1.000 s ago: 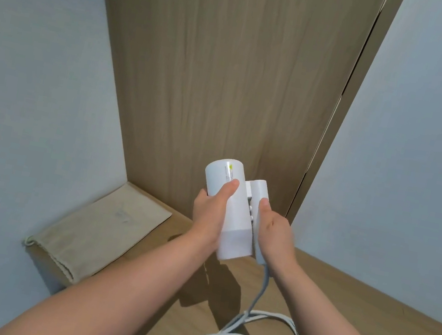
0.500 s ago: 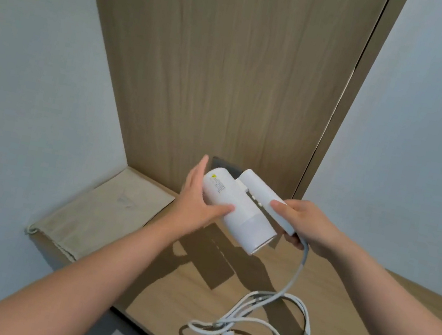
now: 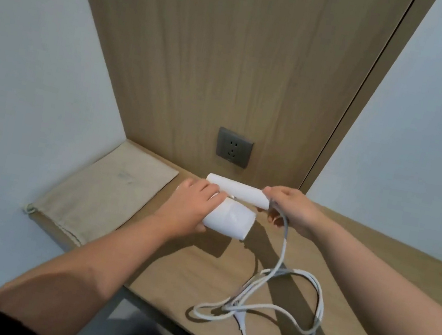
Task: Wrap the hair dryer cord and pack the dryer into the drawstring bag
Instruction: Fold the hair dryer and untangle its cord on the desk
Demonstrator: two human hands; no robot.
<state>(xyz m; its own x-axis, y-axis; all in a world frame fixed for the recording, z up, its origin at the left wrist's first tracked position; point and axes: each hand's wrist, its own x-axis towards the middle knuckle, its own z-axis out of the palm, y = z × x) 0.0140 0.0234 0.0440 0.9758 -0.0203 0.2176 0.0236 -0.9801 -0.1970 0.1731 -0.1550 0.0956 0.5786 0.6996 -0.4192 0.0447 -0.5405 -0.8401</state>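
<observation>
A white folding hair dryer (image 3: 229, 220) is lying crosswise over the far part of a wooden counter (image 3: 363, 325), just below a dark grey wall socket (image 3: 234, 148). Its handle (image 3: 239, 192) is sitting folded alongside the barrel, on the side away from the person. The dryer is casting a shadow on the wood beneath it; whether it is touching the counter cannot be told.

The left hand (image 3: 192, 206) is grasping the left end of the barrel, fingers curled over the top and the thumb underneath. The right hand (image 3: 290, 209) is gripping the free end of the handle, fingers bent round it, where the cord is coming out.

The grey-white cord (image 3: 282, 255) is hanging down from the right hand and spreading into loose, overlapping loops on the counter to the right of the dryer. Its plug (image 3: 241, 320) is lying among the loops near the front edge. None of the cord is wound round the dryer.

The beige drawstring bag (image 3: 108, 194) is lying flat at the left end of the counter, against the pale wall (image 3: 23, 73), well apart from the dryer, its gathered mouth facing the front edge. A wood panel (image 3: 234, 51) is rising behind the counter and carrying the socket
</observation>
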